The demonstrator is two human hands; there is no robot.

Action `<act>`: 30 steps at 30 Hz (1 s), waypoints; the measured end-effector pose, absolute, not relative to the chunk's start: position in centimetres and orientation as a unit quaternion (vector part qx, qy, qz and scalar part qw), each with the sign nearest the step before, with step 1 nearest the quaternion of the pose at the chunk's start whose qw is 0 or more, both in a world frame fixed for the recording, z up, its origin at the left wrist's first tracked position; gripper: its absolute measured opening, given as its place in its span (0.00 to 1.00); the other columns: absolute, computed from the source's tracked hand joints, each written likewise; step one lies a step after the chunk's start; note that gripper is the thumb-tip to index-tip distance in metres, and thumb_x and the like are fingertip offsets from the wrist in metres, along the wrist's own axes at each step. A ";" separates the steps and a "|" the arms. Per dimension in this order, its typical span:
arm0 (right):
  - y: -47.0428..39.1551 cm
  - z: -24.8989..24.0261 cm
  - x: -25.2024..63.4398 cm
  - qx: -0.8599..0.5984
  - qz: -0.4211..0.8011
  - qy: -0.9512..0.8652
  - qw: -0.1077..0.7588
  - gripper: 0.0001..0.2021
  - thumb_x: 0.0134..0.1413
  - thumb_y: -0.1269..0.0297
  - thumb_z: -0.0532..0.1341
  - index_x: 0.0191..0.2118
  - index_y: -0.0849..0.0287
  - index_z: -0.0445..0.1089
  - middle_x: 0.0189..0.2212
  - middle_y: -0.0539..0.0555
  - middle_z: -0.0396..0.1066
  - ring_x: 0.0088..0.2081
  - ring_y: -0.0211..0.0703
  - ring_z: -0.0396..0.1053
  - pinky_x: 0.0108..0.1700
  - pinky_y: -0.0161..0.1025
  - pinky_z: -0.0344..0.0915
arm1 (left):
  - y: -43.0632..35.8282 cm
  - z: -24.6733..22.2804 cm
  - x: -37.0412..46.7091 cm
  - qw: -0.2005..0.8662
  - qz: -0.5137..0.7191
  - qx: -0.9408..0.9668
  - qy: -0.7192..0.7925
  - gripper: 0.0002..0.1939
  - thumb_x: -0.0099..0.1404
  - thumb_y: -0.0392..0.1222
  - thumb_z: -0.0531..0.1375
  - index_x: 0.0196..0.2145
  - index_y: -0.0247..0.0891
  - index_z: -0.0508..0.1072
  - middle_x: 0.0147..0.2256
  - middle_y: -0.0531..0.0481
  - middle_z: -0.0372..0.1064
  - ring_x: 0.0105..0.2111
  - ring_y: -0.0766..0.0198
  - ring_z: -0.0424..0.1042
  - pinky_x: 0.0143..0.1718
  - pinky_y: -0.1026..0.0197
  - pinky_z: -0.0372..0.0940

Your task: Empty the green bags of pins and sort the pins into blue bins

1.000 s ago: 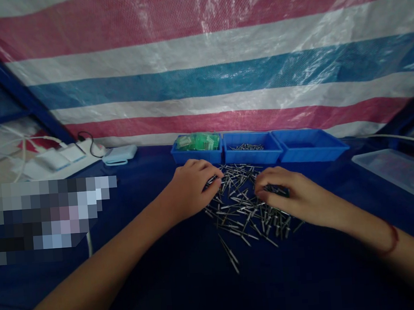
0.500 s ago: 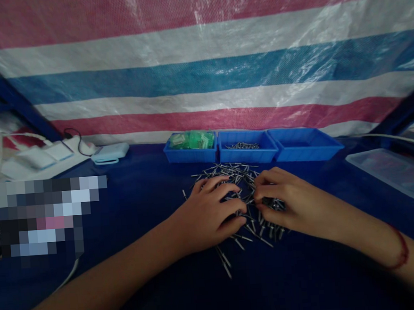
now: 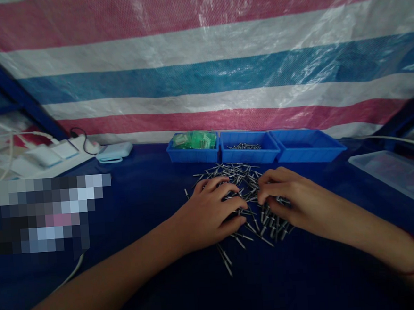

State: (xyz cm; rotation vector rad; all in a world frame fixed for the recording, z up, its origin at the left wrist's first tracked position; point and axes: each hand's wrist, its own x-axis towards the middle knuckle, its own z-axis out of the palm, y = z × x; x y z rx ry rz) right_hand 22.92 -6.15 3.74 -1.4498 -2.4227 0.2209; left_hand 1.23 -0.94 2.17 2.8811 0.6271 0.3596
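Note:
A loose pile of silvery metal rivets lies on the dark blue table. My left hand rests over the pile's left side, palm down, its fingers spread and nothing visibly gripped. At the right side of the pile is my right hand, its fingers curled down among the rivets; the fingertips are partly hidden, and what they hold cannot be made out. A few rivets lie apart, below my left hand.
Behind the pile stand three blue bins: the left with green bags, the middle with rivets, the right. A clear plastic lid lies right. Power strip and light-blue device sit left.
My right hand has shifted slightly right, with its fingers bent downward. My left hand has hardly moved. The whole view has moved a little.

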 end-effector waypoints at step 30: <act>-6.0 2.6 22.1 -0.587 0.014 -0.804 0.095 0.05 0.46 0.71 0.60 0.26 0.56 0.72 0.31 0.54 0.69 0.35 0.48 0.64 0.39 0.47 0.62 | -1.1 2.3 1.2 0.090 0.123 0.964 0.217 0.12 0.65 0.46 0.54 0.45 0.44 0.69 0.50 0.48 0.64 0.58 0.50 0.52 0.53 0.42 0.53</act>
